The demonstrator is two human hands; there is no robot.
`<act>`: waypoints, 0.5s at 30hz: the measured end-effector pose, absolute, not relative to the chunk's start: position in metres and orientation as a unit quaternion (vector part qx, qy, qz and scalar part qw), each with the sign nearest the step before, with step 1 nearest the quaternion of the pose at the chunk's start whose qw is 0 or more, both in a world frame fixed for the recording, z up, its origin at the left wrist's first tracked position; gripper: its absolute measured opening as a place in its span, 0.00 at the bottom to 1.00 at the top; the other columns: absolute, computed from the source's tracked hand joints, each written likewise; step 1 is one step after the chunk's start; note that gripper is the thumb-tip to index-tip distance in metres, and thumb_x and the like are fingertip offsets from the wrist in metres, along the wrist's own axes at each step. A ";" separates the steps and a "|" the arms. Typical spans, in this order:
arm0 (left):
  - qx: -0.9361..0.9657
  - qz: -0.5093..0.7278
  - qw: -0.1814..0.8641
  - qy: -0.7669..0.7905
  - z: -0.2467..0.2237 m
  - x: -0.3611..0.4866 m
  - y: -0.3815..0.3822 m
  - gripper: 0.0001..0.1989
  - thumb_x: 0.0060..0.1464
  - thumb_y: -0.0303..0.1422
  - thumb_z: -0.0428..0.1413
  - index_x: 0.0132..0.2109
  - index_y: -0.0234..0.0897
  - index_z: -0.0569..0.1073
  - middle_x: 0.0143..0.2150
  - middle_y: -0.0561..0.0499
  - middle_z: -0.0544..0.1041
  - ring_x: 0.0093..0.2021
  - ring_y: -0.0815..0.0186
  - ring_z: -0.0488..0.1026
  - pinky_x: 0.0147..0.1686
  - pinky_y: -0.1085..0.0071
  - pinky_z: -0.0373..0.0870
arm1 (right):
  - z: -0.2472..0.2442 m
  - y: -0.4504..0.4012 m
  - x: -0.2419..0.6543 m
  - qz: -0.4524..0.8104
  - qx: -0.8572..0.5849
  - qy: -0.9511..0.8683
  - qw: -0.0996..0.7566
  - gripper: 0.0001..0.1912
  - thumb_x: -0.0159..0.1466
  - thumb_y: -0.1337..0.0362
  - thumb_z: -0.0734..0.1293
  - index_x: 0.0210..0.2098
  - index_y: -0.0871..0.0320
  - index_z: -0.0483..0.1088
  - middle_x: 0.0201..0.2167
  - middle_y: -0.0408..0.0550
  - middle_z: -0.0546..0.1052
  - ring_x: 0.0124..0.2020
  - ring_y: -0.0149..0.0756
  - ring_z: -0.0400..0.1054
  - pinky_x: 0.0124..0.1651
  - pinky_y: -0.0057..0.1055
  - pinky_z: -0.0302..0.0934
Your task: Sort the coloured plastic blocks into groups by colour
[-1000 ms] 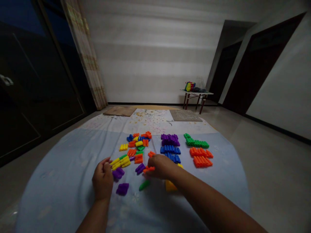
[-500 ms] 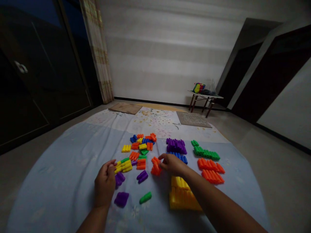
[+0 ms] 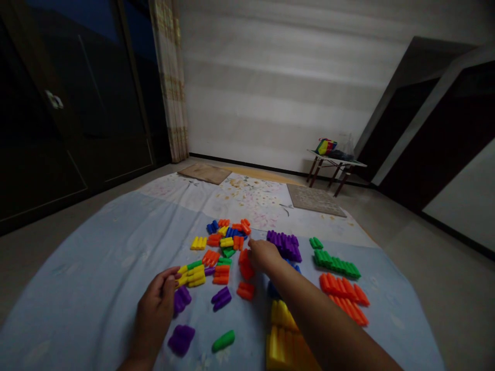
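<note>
My left hand [image 3: 154,301] is closed, thumb and fingers pinching the end of a cluster of yellow plastic blocks [image 3: 195,276], made of rounded tubes. My right hand [image 3: 266,256] reaches over the cloth with its index finger stretched forward, beside an orange block [image 3: 246,264]. Its thumb is mostly hidden, and I see nothing held in it. Another orange block [image 3: 245,291] lies just nearer to me. Purple blocks [image 3: 221,299] and a green block [image 3: 223,340] lie between my forearms.
Ahead is a mixed pile of blocks [image 3: 227,242]. On the right stand rows of purple [image 3: 284,245], green [image 3: 336,264], orange [image 3: 343,291] and yellow blocks [image 3: 288,345], the yellow partly behind my forearm. A floral cloth [image 3: 96,268] covers the surface. A small table [image 3: 336,159] stands near the wall.
My right hand has moved slightly forward, off the orange blocks, which now lie farther apart. The left hand stays at the yellow blocks. The whole view has shifted a little.
</note>
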State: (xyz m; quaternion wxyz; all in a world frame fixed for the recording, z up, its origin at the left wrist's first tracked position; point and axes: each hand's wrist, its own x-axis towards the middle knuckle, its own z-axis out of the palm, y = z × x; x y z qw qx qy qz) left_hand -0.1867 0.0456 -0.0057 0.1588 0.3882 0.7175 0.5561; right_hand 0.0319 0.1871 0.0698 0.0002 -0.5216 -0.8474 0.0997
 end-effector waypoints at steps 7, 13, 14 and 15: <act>0.371 0.563 0.163 0.720 -0.007 -0.187 0.042 0.21 0.51 0.48 0.46 0.43 0.39 0.72 0.40 0.48 0.76 0.39 0.61 0.75 0.41 0.65 0.72 | 0.072 0.199 0.040 0.099 -0.422 -0.901 -0.008 0.23 0.56 0.69 0.62 0.51 0.55 0.66 0.49 0.51 0.73 0.51 0.42 0.64 0.48 0.33 0.57; 0.386 0.551 0.166 0.721 -0.010 -0.189 0.044 0.20 0.52 0.47 0.46 0.43 0.40 0.72 0.41 0.49 0.77 0.40 0.60 0.75 0.42 0.63 0.72 | 0.073 0.191 0.029 0.106 -0.435 -0.894 -0.003 0.21 0.54 0.66 0.65 0.48 0.58 0.69 0.45 0.55 0.75 0.47 0.48 0.66 0.46 0.40 0.58; 0.390 0.547 0.152 0.725 -0.010 -0.189 0.045 0.19 0.52 0.47 0.46 0.42 0.41 0.72 0.40 0.49 0.77 0.39 0.59 0.75 0.41 0.63 0.73 | 0.076 0.186 0.032 0.104 -0.446 -0.889 0.012 0.22 0.55 0.65 0.64 0.50 0.57 0.67 0.47 0.54 0.74 0.48 0.47 0.65 0.48 0.40 0.57; 0.395 0.546 0.136 0.726 -0.011 -0.190 0.046 0.19 0.52 0.47 0.46 0.42 0.41 0.72 0.38 0.50 0.77 0.38 0.59 0.75 0.39 0.63 0.73 | 0.080 0.180 0.037 0.102 -0.455 -0.884 0.033 0.24 0.56 0.65 0.64 0.52 0.56 0.65 0.49 0.52 0.72 0.50 0.46 0.63 0.50 0.40 0.55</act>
